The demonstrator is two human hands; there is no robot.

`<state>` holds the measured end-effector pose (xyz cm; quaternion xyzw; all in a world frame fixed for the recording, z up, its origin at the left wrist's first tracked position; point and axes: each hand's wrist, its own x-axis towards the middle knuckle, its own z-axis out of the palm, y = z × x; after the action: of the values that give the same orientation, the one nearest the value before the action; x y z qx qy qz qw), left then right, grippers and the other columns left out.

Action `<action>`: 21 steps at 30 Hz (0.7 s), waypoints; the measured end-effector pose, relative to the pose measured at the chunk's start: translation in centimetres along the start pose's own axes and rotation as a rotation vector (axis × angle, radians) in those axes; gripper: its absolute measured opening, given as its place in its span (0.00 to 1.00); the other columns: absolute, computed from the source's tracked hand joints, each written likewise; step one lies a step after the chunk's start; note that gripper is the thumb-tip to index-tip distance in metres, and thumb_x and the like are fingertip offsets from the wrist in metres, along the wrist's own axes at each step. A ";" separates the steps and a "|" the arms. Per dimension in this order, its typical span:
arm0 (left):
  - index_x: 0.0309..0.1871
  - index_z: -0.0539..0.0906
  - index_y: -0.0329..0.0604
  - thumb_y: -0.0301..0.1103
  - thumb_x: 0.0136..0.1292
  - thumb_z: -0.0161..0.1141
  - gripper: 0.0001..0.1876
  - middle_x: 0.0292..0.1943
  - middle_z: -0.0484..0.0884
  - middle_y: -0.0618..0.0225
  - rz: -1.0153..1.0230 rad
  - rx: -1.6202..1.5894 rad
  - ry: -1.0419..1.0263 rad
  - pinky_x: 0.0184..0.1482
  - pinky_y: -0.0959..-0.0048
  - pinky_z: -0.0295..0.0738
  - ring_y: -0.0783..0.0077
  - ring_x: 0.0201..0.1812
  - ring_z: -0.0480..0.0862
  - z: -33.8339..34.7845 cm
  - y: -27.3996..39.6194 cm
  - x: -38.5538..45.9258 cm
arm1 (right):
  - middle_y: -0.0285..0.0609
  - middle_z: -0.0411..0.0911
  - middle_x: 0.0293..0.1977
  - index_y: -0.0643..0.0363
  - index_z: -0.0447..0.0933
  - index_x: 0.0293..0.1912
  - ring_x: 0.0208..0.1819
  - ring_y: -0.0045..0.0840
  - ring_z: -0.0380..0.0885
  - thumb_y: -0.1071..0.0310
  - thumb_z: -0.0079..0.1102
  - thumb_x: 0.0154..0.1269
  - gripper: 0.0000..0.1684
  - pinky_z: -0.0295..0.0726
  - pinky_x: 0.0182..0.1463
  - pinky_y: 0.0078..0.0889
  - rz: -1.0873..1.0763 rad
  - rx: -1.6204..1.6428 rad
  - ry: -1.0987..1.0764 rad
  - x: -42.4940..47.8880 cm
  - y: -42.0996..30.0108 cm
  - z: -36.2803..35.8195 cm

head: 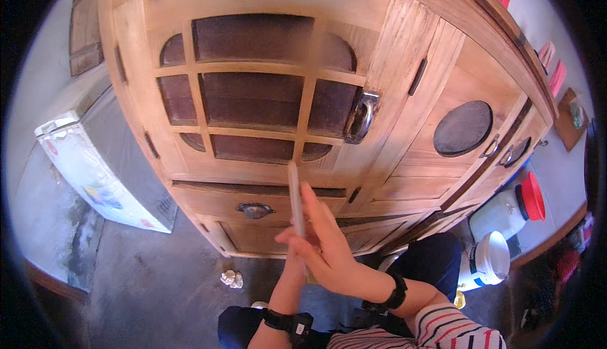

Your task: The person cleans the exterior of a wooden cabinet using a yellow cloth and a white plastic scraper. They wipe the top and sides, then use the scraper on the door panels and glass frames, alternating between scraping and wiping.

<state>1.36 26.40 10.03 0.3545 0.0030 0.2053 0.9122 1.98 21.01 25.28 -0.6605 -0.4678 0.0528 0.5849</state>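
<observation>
A thin, long, pale object (296,202), seen nearly edge-on and blurred, points up towards the lower rail of a wooden cabinet door (265,169). My right hand (327,249) has it between the thumb and the outstretched fingers. My left hand (295,253) meets the right hand at the object's lower end and is largely hidden behind it, so its grip is unclear. The door has a wooden lattice (251,68) over dark panels and a metal handle (365,119) on its right side. Under the door is a drawer with a metal cup pull (256,210).
A white appliance (95,173) stands left of the cabinet. Crumpled paper or cloth (232,279) lies on the grey floor (156,282). To the right are a white bucket (493,259), a pale container with a red top (533,197), and cabinet doors with round dark panels (464,128).
</observation>
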 end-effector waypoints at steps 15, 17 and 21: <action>0.47 0.78 0.36 0.30 0.65 0.53 0.11 0.38 0.76 0.70 -0.142 0.874 0.062 0.45 0.78 0.69 0.78 0.41 0.74 1.5 0.0 -7.1 | 0.47 0.72 0.49 0.60 0.63 0.57 0.51 0.29 0.72 0.72 0.57 0.61 0.25 0.70 0.54 0.31 0.465 0.289 -0.109 -8.8 10.7 -3.8; 0.47 0.78 0.36 0.28 0.64 0.55 0.10 0.36 0.76 0.71 -0.168 0.930 0.074 0.44 0.78 0.69 0.79 0.40 0.74 1.9 -0.5 -8.1 | 0.50 0.69 0.53 0.59 0.62 0.59 0.55 0.31 0.70 0.70 0.54 0.63 0.26 0.67 0.58 0.33 0.397 0.233 -0.251 -9.4 11.7 -4.7; 0.45 0.78 0.35 0.35 0.68 0.51 0.12 0.39 0.77 0.70 -0.281 0.490 0.243 0.44 0.77 0.69 0.79 0.39 0.75 3.9 -0.6 -10.3 | 0.49 0.64 0.58 0.57 0.58 0.65 0.60 0.29 0.63 0.64 0.46 0.69 0.27 0.59 0.64 0.33 0.097 0.413 -0.566 -9.4 14.3 -6.3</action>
<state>-7.32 19.62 11.12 0.5330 0.2105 0.1113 0.8119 8.59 11.78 10.98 -0.5089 -0.5586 0.3551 0.5503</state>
